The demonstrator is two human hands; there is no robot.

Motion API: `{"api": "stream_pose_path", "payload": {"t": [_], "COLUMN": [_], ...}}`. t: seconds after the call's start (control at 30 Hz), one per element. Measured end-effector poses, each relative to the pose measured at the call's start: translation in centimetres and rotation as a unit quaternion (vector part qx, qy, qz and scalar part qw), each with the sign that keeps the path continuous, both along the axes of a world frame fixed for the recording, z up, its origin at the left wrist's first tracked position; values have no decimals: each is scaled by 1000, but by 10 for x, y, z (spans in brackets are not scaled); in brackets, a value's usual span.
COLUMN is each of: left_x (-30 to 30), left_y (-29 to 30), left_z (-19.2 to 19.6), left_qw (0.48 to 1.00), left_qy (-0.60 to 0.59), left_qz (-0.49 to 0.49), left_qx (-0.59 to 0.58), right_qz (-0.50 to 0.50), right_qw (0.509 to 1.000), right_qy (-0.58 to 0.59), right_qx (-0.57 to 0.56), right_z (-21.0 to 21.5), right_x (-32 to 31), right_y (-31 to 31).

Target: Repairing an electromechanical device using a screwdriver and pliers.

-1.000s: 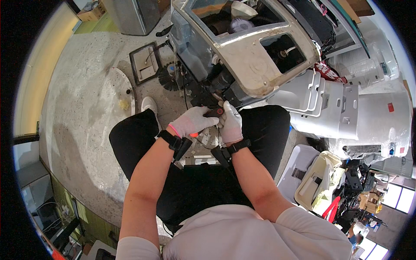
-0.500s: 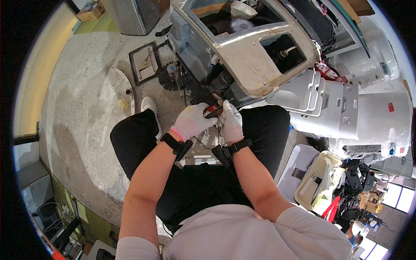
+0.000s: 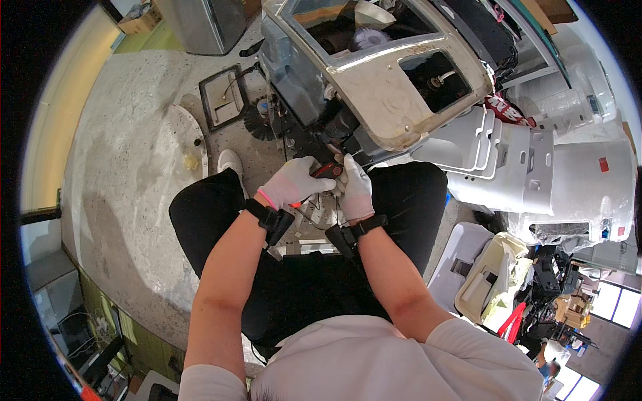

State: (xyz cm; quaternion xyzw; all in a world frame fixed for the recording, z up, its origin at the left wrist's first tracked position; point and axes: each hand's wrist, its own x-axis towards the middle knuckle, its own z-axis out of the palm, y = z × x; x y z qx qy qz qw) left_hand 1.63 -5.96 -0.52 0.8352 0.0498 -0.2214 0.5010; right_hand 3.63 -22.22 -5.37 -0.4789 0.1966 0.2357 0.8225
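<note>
My left hand [image 3: 291,182], in a white work glove with a pink cuff, is closed round a red-and-black hand tool [image 3: 327,171]. The tool's exact kind is hard to make out. Beside it, my gloved right hand [image 3: 355,186] has its fingers bent together at the tool's end; whatever they pinch is hidden. Both hands meet between my knees, just below the lower edge of a beige-and-grey machine [image 3: 374,100]. Thin dark cable hangs under the hands. A round black brush [image 3: 259,120] sits at the machine's left side.
A black-framed panel [image 3: 223,97] lies on the concrete floor left of the machine. White plastic housings [image 3: 501,157] stand at the right, with grey and cream covers [image 3: 485,277] nearer me. A metal bin [image 3: 204,27] stands at the back left.
My left hand has shifted slightly left and turned, so the tool now shows more of its dark side, and a red part appears below the hand. The right hand has barely moved.
</note>
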Motion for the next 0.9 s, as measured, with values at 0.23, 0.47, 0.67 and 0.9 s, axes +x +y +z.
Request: {"api": "stream_pose_path", "payload": {"t": [0.23,0.47,0.67,0.9], "left_x": [4,7,5,-2], "left_y": [6,7,7,0], "left_z": [-9,-9,-13,-8], "left_qw": [988,974,978,903], "left_qy": [67,123,115,264], "left_qz": [-34,-42,-50,52], "left_qx": [-131,-185,-166,-335], "right_qz": [34,160,196,156], "right_qw": [999,982,978,977], "right_qy": [21,43,11,-45], "right_qx": [2,92,70,-140], "right_z": [4,1,-3,-2], "right_x": [-11,-9,-6,-2], "right_y": [-4,-15,-16,-11]}}
